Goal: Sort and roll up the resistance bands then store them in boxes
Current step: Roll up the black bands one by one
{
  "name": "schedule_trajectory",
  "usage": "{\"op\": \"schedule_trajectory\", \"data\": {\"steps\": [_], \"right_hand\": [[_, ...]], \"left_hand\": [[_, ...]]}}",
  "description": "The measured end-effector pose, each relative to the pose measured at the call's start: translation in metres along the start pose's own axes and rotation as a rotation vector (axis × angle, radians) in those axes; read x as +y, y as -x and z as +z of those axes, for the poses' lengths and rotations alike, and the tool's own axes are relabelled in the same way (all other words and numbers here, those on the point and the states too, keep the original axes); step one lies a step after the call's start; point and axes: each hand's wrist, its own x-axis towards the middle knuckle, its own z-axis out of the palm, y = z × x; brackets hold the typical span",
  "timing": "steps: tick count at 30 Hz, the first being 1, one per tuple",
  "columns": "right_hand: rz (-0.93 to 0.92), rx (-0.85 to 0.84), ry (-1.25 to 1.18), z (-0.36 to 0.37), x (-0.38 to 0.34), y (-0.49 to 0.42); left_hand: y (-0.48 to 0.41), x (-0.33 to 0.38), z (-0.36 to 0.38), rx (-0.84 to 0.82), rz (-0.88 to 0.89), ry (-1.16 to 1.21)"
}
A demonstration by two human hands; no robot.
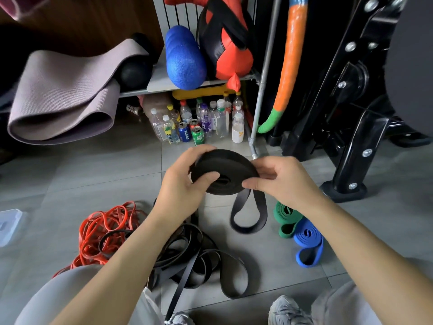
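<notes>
One legible marking noted: the blue aluminium drink can (184, 132) is displaying the word "PEPSI" in white letters, running vertically up its side. The green drink can (198, 136) touching it and the clear plastic bottle with a purple label (206, 121) just behind are showing white characters too small to read.

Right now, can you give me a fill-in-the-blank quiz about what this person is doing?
The left hand and right hand grip a roll of ____ band.
On the floor, the blue band lies beside a ____ one.
The foam roller on the shelf is ____.
Missing: black; green; blue.
</notes>
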Motion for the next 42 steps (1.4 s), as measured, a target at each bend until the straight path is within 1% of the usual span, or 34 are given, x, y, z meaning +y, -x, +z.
{"op": "schedule_trajectory", "data": {"steps": [3,5,6,7,8,9,11,13,14,16,18,19,21,23,24,27,28,31,32,33,36,38,42], "right_hand": [[-0.056,0.001,-0.157,0.000,-0.003,0.003],[-0.092,0.018,-0.173,0.001,-0.005,0.005],[-0.111,0.028,-0.135,0.002,-0.004,0.006],[-0.121,0.035,-0.083,0.003,-0.004,0.007],[-0.121,0.044,-0.009,0.004,-0.001,0.007],[-0.116,0.049,0.083,0.005,0.002,0.006],[-0.115,0.034,0.287,0.007,0.007,0.004],[-0.135,-0.003,0.344,0.010,0.011,0.003],[-0.142,-0.005,0.344,0.011,0.012,0.003],[-0.149,-0.001,0.346,0.010,0.013,0.004],[-0.130,-0.008,0.293,0.010,0.013,0.004],[-0.103,-0.015,0.223,0.010,0.013,0.004],[-0.011,-0.027,0.046,0.008,0.011,0.002],[0.075,-0.030,0.006,0.004,0.012,-0.001],[0.103,-0.026,0.060,0.000,0.014,-0.003],[0.163,0.023,0.352,-0.008,0.022,-0.006],[0.186,0.048,0.416,-0.009,0.024,-0.005],[0.292,0.085,0.461,-0.009,0.034,-0.004],[0.317,0.075,0.413,-0.008,0.037,-0.004],[0.346,0.067,0.312,-0.008,0.038,-0.003],[0.470,0.058,-0.099,-0.007,0.034,0.002],[0.484,0.084,-0.201,-0.009,0.035,0.003],[0.479,0.194,-0.422,-0.013,0.035,0.000]], "left_hand": [[0.001,-0.001,0.003,0.018,-0.050,0.186],[0.001,0.000,0.004,-0.007,-0.148,0.299],[0.001,0.000,0.004,-0.040,-0.182,0.300],[0.002,0.000,0.003,-0.077,-0.172,0.226],[0.003,0.000,0.002,-0.108,-0.118,0.074],[0.004,-0.002,0.002,-0.126,-0.037,-0.105],[0.006,-0.005,0.003,-0.142,0.204,-0.421],[0.008,-0.011,0.007,-0.227,0.407,-0.656],[0.009,-0.013,0.009,-0.252,0.470,-0.755],[0.009,-0.019,0.011,-0.258,0.509,-0.824],[0.008,-0.020,0.010,-0.256,0.501,-0.791],[0.007,-0.018,0.009,-0.258,0.503,-0.773],[0.006,-0.015,0.006,-0.244,0.476,-0.734],[0.004,-0.015,0.001,-0.197,0.414,-0.667],[0.003,-0.015,-0.002,-0.149,0.377,-0.612],[-0.003,-0.017,-0.017,0.021,0.230,-0.407],[-0.005,-0.018,-0.023,0.067,0.171,-0.343],[-0.011,-0.019,-0.036,0.192,0.068,-0.140],[-0.012,-0.020,-0.039,0.223,0.053,-0.098],[-0.012,-0.022,-0.042,0.247,0.035,-0.074],[-0.013,-0.025,-0.052,0.292,0.007,-0.043],[-0.013,-0.029,-0.058,0.300,-0.002,-0.050],[-0.008,-0.034,-0.062,0.299,-0.062,-0.078]]}}
